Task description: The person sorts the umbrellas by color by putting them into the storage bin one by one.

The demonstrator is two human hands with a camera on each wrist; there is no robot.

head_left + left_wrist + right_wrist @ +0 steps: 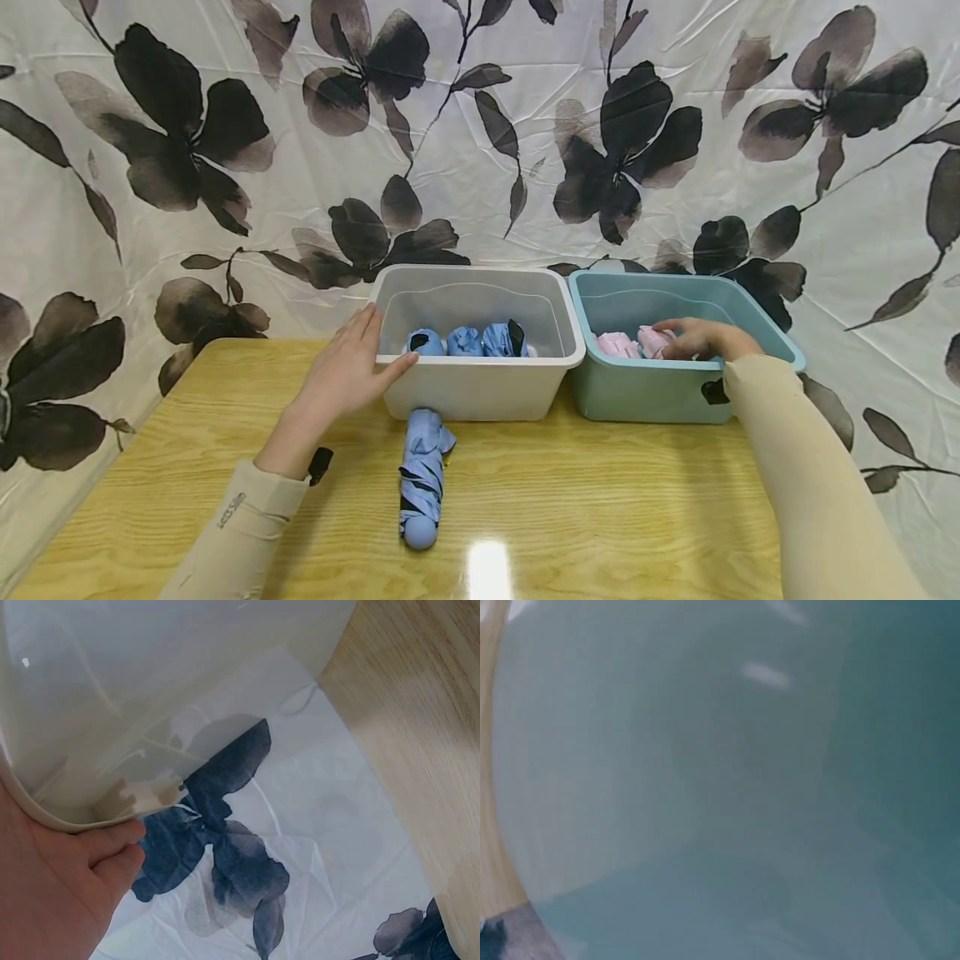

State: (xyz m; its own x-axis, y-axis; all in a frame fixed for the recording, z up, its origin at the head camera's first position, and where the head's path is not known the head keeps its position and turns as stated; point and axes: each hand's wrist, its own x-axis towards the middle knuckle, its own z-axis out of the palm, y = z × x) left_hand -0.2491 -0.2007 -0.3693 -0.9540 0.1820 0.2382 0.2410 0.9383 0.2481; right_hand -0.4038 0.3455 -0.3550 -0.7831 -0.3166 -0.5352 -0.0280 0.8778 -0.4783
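My left hand rests at the left front corner of the light grey bin, fingers extended along its side and thumb over the front rim. The left wrist view shows the fingers against the rim's outside. Inside that bin stand blue folded umbrellas. A further blue folded umbrella lies on the table before it, round handle end towards me. My right hand reaches into the teal bin, its fingers curled at a pink folded umbrella. Another pink folded umbrella is left of it.
The two bins stand side by side at the back of the wooden table, rims close together. Behind them hangs a white cloth with dark flowers. The teal bin's wall fills most of the right wrist view.
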